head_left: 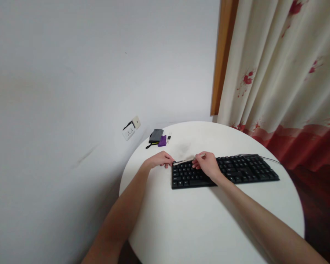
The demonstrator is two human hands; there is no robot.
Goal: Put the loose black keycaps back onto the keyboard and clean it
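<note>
A black keyboard [244,171] lies flat on the round white table. My right hand [207,164] is over its left half, fingers pinched round a thin pale stick [185,161]. The stick slants down to the left, its tip at the top left keys; whether it has bristles is too small to tell. At the keyboard's upper left corner, my left hand [162,160] has its fingertips closed on the edge. Some keys are hidden beneath my right hand.
Behind my left hand lie a folded grey cloth [156,135], a purple cloth [162,140] and a small black-and-clear item [169,138]. The keyboard's cable [266,158] trails off the right side of the table [181,223]. A wall with a socket [129,131] borders the left; a curtain [277,73] hangs at right.
</note>
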